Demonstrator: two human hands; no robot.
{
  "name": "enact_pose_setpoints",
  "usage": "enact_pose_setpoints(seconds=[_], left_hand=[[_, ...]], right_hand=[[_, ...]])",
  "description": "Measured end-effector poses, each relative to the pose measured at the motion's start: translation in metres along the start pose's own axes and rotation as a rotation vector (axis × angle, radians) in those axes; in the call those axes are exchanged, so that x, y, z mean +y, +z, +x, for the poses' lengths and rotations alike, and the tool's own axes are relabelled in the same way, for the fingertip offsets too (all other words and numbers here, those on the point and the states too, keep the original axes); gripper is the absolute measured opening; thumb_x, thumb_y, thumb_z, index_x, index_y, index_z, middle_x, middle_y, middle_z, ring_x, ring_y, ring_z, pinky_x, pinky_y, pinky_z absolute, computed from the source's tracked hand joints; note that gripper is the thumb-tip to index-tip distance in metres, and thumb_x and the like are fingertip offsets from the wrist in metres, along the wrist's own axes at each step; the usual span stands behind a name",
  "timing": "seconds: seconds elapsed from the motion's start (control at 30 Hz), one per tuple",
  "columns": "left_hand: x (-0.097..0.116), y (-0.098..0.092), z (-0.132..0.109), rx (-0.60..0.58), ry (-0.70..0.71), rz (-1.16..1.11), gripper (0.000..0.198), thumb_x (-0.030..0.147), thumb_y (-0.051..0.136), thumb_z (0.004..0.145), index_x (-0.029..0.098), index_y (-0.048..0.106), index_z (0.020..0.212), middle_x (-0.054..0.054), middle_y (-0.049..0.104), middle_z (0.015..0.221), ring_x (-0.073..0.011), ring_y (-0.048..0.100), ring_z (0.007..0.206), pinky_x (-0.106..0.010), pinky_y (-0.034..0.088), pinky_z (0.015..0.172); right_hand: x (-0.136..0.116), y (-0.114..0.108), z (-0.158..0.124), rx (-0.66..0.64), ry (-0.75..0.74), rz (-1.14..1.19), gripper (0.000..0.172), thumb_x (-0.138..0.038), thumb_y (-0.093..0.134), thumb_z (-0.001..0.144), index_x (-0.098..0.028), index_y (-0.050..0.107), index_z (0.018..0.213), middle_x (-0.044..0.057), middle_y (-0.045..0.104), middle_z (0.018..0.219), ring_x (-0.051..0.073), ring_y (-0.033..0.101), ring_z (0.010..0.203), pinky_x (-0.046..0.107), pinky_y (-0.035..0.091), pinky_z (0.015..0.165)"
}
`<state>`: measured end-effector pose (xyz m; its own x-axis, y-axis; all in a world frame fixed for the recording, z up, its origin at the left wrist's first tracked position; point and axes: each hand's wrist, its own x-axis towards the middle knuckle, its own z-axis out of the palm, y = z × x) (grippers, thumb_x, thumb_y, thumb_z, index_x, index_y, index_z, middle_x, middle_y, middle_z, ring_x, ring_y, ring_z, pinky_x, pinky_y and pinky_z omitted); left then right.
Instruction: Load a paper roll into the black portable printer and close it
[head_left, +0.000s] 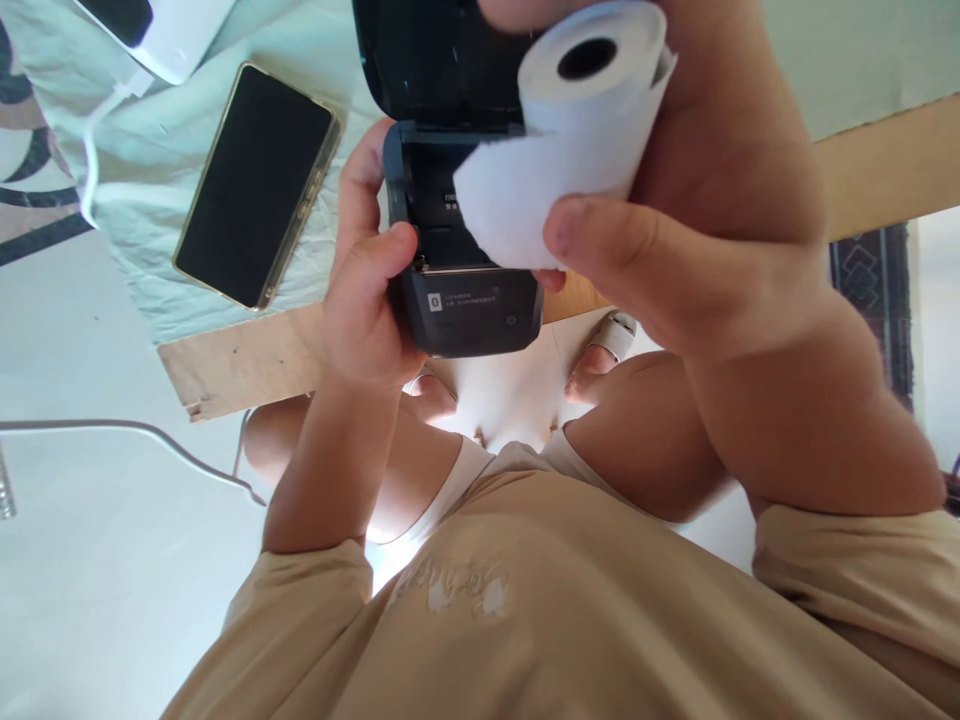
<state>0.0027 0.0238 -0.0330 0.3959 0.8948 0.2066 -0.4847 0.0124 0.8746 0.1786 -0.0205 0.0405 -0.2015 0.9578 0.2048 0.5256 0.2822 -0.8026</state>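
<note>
A black portable label printer [472,312] with its lid [435,65] flipped up is gripped by my left hand [371,290], the thumb pressing on the near left edge of its bay. My right hand [697,190] is wrapped around a roll of white paper [592,110], whose dark core hole faces up. The roll's loose end hangs out to the left, pinched under my right thumb, and covers part of the printer's paper bay. Some fingers of my right hand are hidden behind the roll.
A phone [256,185] in a clear case lies on the pale green cloth [300,60] to the left. Behind it stands a white device [180,35] with a plugged-in cable [91,170]. The wooden table edge [240,365] runs just beyond my knees. Another white cable [150,430] hangs at the left.
</note>
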Motion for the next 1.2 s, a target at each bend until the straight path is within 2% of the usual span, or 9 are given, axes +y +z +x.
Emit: enact_pose_setpoints(seconds=[0.17, 0.3, 0.47, 0.6, 0.8, 0.87, 0.93, 1.1, 1.2], left_hand=[[-0.001, 0.0, -0.001, -0.01, 0.034, 0.055, 0.045, 0.037, 0.043, 0.077, 0.014, 0.042, 0.116, -0.002, 0.053, 0.098, -0.0272, 0.049, 0.129, -0.053, 0.027, 0.114], [0.0, -0.002, -0.001, -0.003, 0.017, 0.033, 0.052, 0.037, 0.044, 0.078, 0.014, 0.037, 0.125, -0.002, 0.054, 0.108, -0.0256, 0.047, 0.132, -0.051, 0.023, 0.116], [-0.001, -0.006, 0.001, -0.012, -0.015, 0.002, 0.058, 0.041, 0.059, 0.072, 0.017, 0.041, 0.122, -0.003, 0.058, 0.116, -0.0234, 0.053, 0.123, -0.045, 0.027, 0.117], [-0.006, -0.01, 0.002, -0.026, 0.031, -0.007, 0.059, 0.044, 0.062, 0.071, 0.018, 0.045, 0.122, -0.001, 0.059, 0.104, -0.0203, 0.056, 0.111, -0.042, 0.035, 0.11], [-0.008, -0.007, 0.0, -0.053, -0.002, -0.016, 0.056, 0.044, 0.056, 0.072, 0.023, 0.042, 0.122, -0.002, 0.05, 0.098, -0.0186, 0.059, 0.082, -0.045, 0.05, 0.084], [-0.007, -0.007, 0.001, -0.061, -0.002, -0.007, 0.058, 0.046, 0.056, 0.073, 0.022, 0.04, 0.123, -0.003, 0.051, 0.1, -0.0193, 0.06, 0.088, -0.046, 0.048, 0.09], [-0.006, -0.006, 0.001, -0.086, 0.001, -0.007, 0.06, 0.047, 0.059, 0.07, 0.023, 0.041, 0.122, -0.002, 0.054, 0.101, -0.0211, 0.06, 0.1, -0.047, 0.044, 0.097], [-0.007, -0.006, 0.001, -0.027, 0.025, -0.062, 0.049, 0.041, 0.055, 0.075, 0.023, 0.048, 0.12, -0.002, 0.061, 0.116, -0.022, 0.054, 0.118, -0.045, 0.041, 0.106], [-0.009, -0.01, 0.002, -0.05, 0.07, -0.073, 0.051, 0.039, 0.06, 0.073, 0.023, 0.053, 0.121, -0.002, 0.061, 0.12, -0.0235, 0.053, 0.121, -0.043, 0.038, 0.111]], right_hand=[[-0.001, 0.001, 0.009, -0.037, -0.026, 0.49, 0.053, -0.028, 0.047, 0.082, -0.014, 0.032, 0.131, 0.002, 0.056, 0.117, 0.009, 0.058, 0.099, 0.018, 0.053, 0.078], [-0.007, -0.002, 0.009, -0.157, -0.098, 0.741, 0.039, -0.035, 0.039, 0.087, -0.015, 0.04, 0.121, 0.001, 0.058, 0.097, 0.006, 0.06, 0.087, 0.019, 0.053, 0.073], [-0.016, -0.004, 0.003, -0.164, -0.164, 0.571, 0.043, -0.044, 0.026, 0.09, -0.016, 0.048, 0.114, 0.0, 0.055, 0.104, 0.006, 0.056, 0.104, 0.023, 0.048, 0.092], [-0.016, -0.004, 0.003, -0.12, -0.196, 0.546, 0.057, -0.039, 0.006, 0.089, -0.014, 0.05, 0.116, -0.004, 0.055, 0.101, 0.003, 0.055, 0.103, 0.022, 0.045, 0.088], [-0.007, -0.001, 0.009, -0.058, 0.114, 0.828, 0.037, -0.038, 0.047, 0.086, -0.016, 0.043, 0.117, -0.001, 0.059, 0.097, 0.009, 0.062, 0.083, 0.022, 0.054, 0.068], [-0.006, -0.001, 0.009, -0.078, 0.108, 0.8, 0.039, -0.035, 0.049, 0.087, -0.014, 0.04, 0.118, -0.001, 0.057, 0.097, 0.008, 0.062, 0.08, 0.022, 0.056, 0.069], [-0.005, 0.0, 0.008, -0.044, 0.009, 0.709, 0.034, -0.032, 0.049, 0.088, -0.015, 0.041, 0.116, -0.003, 0.054, 0.094, 0.006, 0.061, 0.086, 0.022, 0.056, 0.085], [0.003, 0.001, 0.008, 0.07, -0.26, 0.254, 0.038, -0.031, 0.055, 0.083, -0.013, 0.046, 0.115, 0.0, 0.059, 0.107, 0.009, 0.057, 0.109, 0.024, 0.047, 0.103], [0.009, 0.003, 0.005, 0.088, -0.199, 0.018, 0.05, -0.029, 0.056, 0.083, -0.009, 0.046, 0.127, 0.002, 0.057, 0.122, 0.013, 0.054, 0.117, 0.028, 0.045, 0.105]])
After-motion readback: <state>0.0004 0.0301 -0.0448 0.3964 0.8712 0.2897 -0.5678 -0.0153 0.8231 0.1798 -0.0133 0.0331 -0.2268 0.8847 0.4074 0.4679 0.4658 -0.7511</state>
